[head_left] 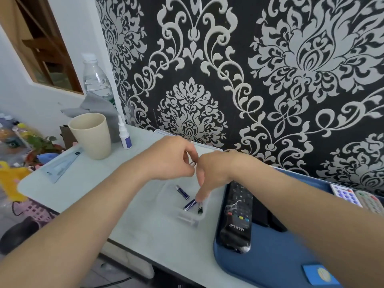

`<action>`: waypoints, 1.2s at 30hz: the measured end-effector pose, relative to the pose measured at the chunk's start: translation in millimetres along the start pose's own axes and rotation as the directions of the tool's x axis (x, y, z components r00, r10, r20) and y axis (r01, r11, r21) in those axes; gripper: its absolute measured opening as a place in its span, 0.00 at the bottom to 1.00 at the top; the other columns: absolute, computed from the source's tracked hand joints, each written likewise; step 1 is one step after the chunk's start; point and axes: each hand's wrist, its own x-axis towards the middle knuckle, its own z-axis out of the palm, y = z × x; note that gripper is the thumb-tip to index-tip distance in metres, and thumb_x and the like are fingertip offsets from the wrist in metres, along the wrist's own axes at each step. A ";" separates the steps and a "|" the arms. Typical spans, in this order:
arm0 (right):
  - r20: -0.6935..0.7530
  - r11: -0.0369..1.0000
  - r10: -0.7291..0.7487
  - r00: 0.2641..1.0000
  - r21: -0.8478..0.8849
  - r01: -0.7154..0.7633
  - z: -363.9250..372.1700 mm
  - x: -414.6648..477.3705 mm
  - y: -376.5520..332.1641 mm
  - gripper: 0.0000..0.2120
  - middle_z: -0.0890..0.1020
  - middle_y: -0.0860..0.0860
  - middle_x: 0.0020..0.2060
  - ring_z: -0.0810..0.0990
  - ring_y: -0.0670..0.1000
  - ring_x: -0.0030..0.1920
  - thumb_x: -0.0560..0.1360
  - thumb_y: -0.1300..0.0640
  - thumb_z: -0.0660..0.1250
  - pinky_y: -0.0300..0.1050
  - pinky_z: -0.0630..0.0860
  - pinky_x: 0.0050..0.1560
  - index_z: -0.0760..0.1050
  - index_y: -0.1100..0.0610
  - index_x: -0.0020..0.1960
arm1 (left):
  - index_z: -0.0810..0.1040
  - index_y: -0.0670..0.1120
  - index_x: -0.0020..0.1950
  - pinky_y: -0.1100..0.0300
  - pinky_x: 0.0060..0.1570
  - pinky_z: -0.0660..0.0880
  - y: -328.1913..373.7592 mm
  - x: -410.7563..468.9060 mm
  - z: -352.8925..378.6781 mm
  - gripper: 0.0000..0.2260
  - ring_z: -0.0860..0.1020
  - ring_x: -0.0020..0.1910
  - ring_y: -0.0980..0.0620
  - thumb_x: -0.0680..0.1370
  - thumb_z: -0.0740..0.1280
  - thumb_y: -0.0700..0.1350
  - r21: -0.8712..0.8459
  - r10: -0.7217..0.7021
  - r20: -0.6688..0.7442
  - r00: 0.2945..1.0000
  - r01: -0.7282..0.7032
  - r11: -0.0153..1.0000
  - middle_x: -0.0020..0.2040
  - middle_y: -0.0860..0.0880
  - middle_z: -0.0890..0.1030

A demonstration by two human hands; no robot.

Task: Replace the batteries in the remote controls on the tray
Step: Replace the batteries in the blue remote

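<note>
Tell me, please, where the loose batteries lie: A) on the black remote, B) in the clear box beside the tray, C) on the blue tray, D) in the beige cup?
B: the batteries lie in the clear box, on the table left of the blue tray.

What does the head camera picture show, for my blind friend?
Over a clear box of batteries, the left hand pinches one battery while the right hand dips a finger in. A black remote lies on a blue tray nearby.

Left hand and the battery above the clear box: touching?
Touching. The head view shows the left hand pinching the battery between its fingertips, with only the battery's metal end showing.
</note>
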 end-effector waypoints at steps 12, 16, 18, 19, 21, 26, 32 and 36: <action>-0.128 0.996 -0.043 0.991 -0.081 0.033 16.0 3.5 -25.0 0.20 0.76 0.52 0.47 0.78 0.56 0.57 0.72 0.55 0.74 0.46 0.72 0.50 0.74 0.57 0.61 | 0.79 0.53 0.43 0.60 0.39 0.75 -7.0 -12.4 12.4 0.07 0.79 0.38 0.54 0.67 0.71 0.44 0.115 -0.061 -0.010 0.998 0.062 0.991 0.34 0.57 0.80; -0.346 0.748 0.012 0.938 0.626 0.221 10.5 -20.5 1.9 0.07 0.85 0.57 0.45 0.83 0.52 0.43 0.76 0.63 0.67 0.37 0.75 0.38 0.79 0.63 0.53 | 0.80 0.45 0.43 0.63 0.34 0.76 2.3 -18.9 -1.7 0.08 0.79 0.33 0.51 0.73 0.65 0.34 -0.753 -0.344 -0.067 0.937 0.179 0.633 0.32 0.47 0.80; -0.368 0.376 0.057 0.928 0.869 0.321 10.0 -43.0 11.1 0.08 0.84 0.56 0.41 0.81 0.47 0.37 0.79 0.64 0.65 0.32 0.75 0.34 0.78 0.63 0.56 | 0.79 0.41 0.43 0.64 0.30 0.77 13.8 -20.1 -6.1 0.10 0.79 0.31 0.49 0.75 0.59 0.33 -0.957 -0.393 0.030 0.919 0.140 0.255 0.32 0.45 0.76; -0.389 0.298 0.077 0.918 0.888 0.351 11.7 -52.5 14.7 0.07 0.82 0.53 0.38 0.79 0.45 0.35 0.80 0.64 0.63 0.33 0.74 0.34 0.78 0.61 0.55 | 0.79 0.41 0.44 0.65 0.27 0.75 20.2 -20.0 -6.4 0.10 0.77 0.29 0.50 0.76 0.58 0.35 -0.974 -0.379 0.073 0.922 0.147 0.170 0.32 0.45 0.75; -0.444 0.344 0.102 0.890 0.856 0.387 18.0 -69.4 24.9 0.09 0.74 0.50 0.32 0.71 0.44 0.30 0.81 0.63 0.60 0.35 0.70 0.33 0.78 0.58 0.46 | 0.79 0.41 0.46 0.66 0.22 0.68 38.2 -17.5 -2.5 0.08 0.72 0.26 0.52 0.78 0.60 0.40 -0.958 -0.308 0.119 0.944 0.191 0.215 0.32 0.46 0.75; -0.582 0.452 0.301 0.755 0.785 0.425 34.9 -114.4 61.6 0.04 0.79 0.63 0.34 0.71 0.52 0.35 0.75 0.58 0.72 0.45 0.70 0.38 0.86 0.53 0.43 | 0.78 0.45 0.42 0.68 0.20 0.57 99.1 -10.8 23.0 0.08 0.63 0.24 0.56 0.79 0.66 0.47 -0.881 -0.134 0.020 0.991 0.081 0.467 0.31 0.48 0.77; -0.455 -0.036 0.505 0.733 0.838 0.545 69.3 -166.1 107.2 0.07 0.81 0.60 0.39 0.79 0.53 0.38 0.76 0.68 0.67 0.40 0.80 0.43 0.82 0.64 0.51 | 0.76 0.43 0.45 0.69 0.21 0.62 168.5 -6.0 67.2 0.02 0.70 0.25 0.56 0.78 0.66 0.39 -0.944 0.040 0.108 0.993 0.090 0.318 0.32 0.48 0.80; -0.426 0.010 0.565 0.706 0.859 0.511 100.6 -180.2 134.3 0.13 0.82 0.60 0.37 0.80 0.49 0.34 0.76 0.67 0.68 0.39 0.81 0.43 0.78 0.66 0.61 | 0.75 0.48 0.57 0.68 0.22 0.64 198.9 -5.1 103.8 0.09 0.73 0.25 0.53 0.79 0.65 0.38 -0.821 0.100 0.036 0.994 -0.028 0.570 0.34 0.48 0.81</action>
